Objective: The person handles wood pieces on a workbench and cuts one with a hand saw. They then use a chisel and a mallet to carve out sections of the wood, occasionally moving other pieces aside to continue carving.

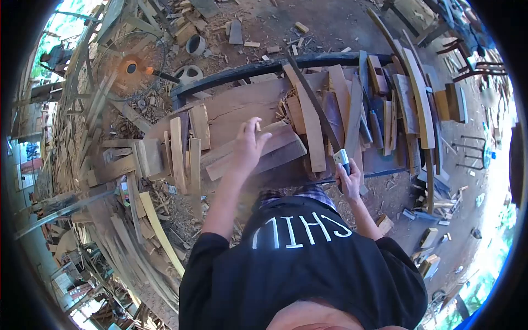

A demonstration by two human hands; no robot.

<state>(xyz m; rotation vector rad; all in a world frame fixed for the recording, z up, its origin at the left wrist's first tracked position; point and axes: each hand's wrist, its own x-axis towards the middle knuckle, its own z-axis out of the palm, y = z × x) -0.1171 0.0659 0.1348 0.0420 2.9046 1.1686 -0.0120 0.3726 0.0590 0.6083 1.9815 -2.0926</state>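
Observation:
My right hand [349, 179] is wrapped round the handle of a handsaw [319, 104], whose long narrow blade points away from me across the workbench [236, 102]. The blade passes over a slightly curved board [309, 129] and other lumber. My left hand [251, 144] is over a short, thick wooden piece [280, 136], fingers apart and thumb out to the side. That piece lies slantwise on the bench in front of my body. Small offcuts [284, 107] are heaped just beyond it.
Several boards and sticks [385, 99] crowd the bench's right side. Upright wood pieces [177, 146] stand at its left. A round wire fan guard [131, 68] is at the far left. Scraps and shavings [165, 203] litter the floor, and wooden chairs [470, 60] stand at right.

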